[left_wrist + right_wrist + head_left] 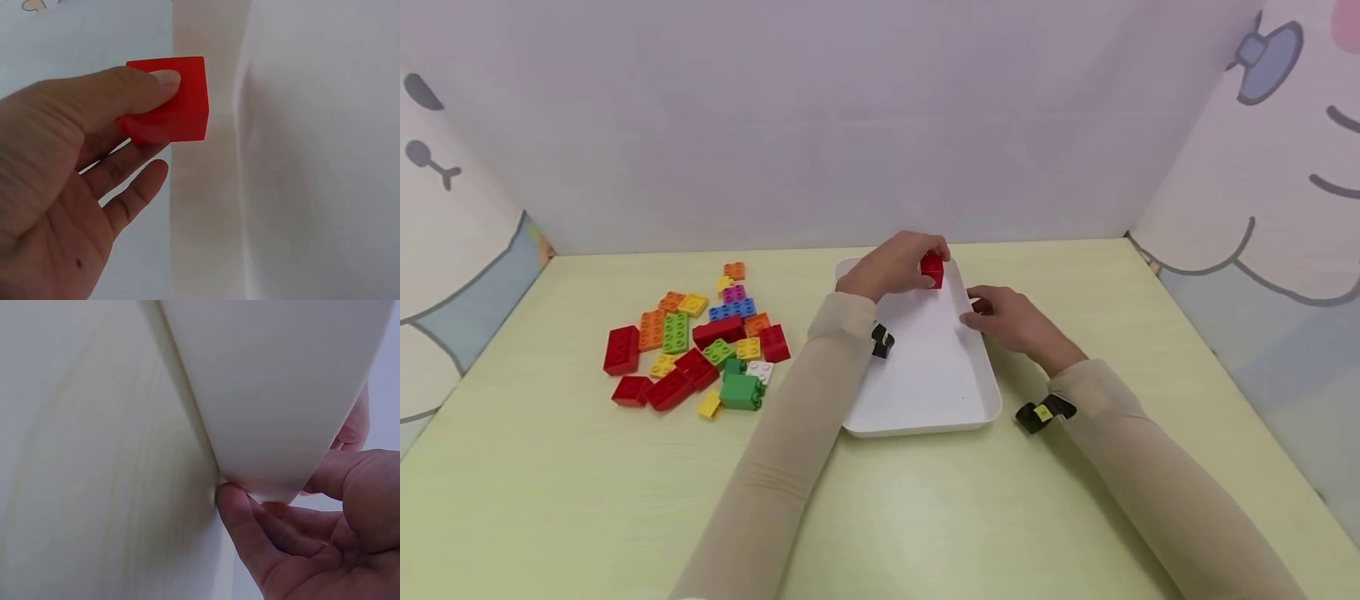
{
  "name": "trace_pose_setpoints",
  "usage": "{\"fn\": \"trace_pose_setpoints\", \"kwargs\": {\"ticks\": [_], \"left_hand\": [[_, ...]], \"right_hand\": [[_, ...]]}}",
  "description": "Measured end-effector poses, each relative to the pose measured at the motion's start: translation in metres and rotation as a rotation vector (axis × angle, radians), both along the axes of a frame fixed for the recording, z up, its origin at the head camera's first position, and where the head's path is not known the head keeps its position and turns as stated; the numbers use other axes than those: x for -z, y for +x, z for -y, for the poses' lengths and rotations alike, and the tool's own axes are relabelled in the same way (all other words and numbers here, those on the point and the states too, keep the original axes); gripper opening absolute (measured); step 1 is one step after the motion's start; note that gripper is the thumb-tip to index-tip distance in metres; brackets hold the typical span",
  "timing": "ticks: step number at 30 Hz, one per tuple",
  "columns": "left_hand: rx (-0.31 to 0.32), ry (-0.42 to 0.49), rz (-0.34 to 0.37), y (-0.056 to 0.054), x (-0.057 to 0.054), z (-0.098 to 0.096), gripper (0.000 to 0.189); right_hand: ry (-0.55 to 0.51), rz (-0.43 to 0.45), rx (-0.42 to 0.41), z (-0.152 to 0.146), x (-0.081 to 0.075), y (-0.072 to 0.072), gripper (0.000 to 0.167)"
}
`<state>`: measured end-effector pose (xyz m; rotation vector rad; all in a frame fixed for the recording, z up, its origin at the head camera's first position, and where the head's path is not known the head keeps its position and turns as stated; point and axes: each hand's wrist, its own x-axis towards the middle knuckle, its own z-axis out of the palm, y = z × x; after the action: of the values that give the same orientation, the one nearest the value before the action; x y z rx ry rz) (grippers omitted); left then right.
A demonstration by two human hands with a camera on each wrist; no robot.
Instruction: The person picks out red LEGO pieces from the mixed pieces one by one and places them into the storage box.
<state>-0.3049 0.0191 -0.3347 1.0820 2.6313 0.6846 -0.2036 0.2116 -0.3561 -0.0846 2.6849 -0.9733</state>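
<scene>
My left hand (891,265) pinches a red toy brick (932,272) above the far right corner of a white tray (921,392). In the left wrist view the thumb lies on one face of the red brick (190,103), with fingers behind it; its studs do not show there. My right hand (1013,321) grips the tray's right side. In the right wrist view its thumb goes over the rim while its fingers touch the outer tray wall (262,394). How far the brick is from the tray floor is hard to tell.
Left of the tray lies a loose group of toy bricks, among them a red brick (622,350), a lime brick (675,333), a blue brick (732,309) and a green brick (742,392). A pale wall (850,125) stands behind the light-yellow table (910,517).
</scene>
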Motion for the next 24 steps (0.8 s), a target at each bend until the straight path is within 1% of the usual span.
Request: {"fn": "trace_pose_setpoints", "kwargs": {"ticks": [3, 8, 16, 24], "left_hand": [[-0.009, -0.02, 0.015, 0.001, 0.006, 0.0, 0.041], [-0.01, -0.013, 0.016, 0.001, 0.012, 0.001, 0.041], [-0.009, -0.045, 0.01, 0.002, 0.015, 0.004, 0.039], [0.006, -0.036, 0.004, 0.002, 0.018, 0.005, 0.04]], "right_hand": [[-0.002, -0.004, -0.009, 0.002, -0.001, 0.001, 0.05], [-0.005, -0.016, -0.017, 0.003, -0.001, 0.001, 0.049], [-0.011, -0.01, -0.014, 0.008, -0.001, 0.001, 0.049], [-0.017, 0.0, -0.008, 0.009, -0.001, 0.001, 0.049]]}}
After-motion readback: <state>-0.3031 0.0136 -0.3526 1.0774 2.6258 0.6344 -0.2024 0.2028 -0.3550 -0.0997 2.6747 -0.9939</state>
